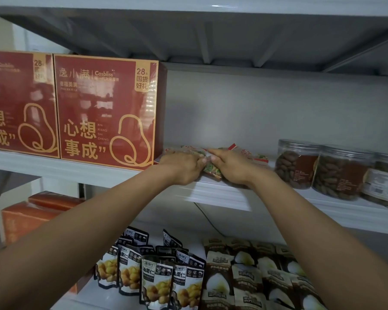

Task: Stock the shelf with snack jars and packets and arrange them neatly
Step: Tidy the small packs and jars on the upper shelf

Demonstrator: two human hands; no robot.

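Upper shelf [222, 193], white metal, front edge towards the viewer. Left end: two red gift boxes [105, 108], upright, side by side and touching, faces forward. Right end: three clear plastic jars [343, 173] of brown nuts, upright in a row at the front edge, clear lids on. Middle section, between boxes and jars: flat packets [244, 153], red-and-clear, lying in a loose line along the shelf, long axes roughly left to right. One snack packet [212, 171] sits at the front edge, tilted, a lower corner poking over the lip and pointing down towards the viewer; its long axis cannot be told, most of it being covered. Left hand [184, 166] grips its left side, fingers curled and pinching the wrapper. Right hand [231, 166] grips its right side, fingers curled, with one digit stretched leftward over the packets. Both forearms bare, reaching upward. Lower shelf [87, 298]: chestnut pouches [157, 283] standing in rows at centre, dark brown pouches [249, 276] to their right, orange boxes [25, 218] stacked at the left end.
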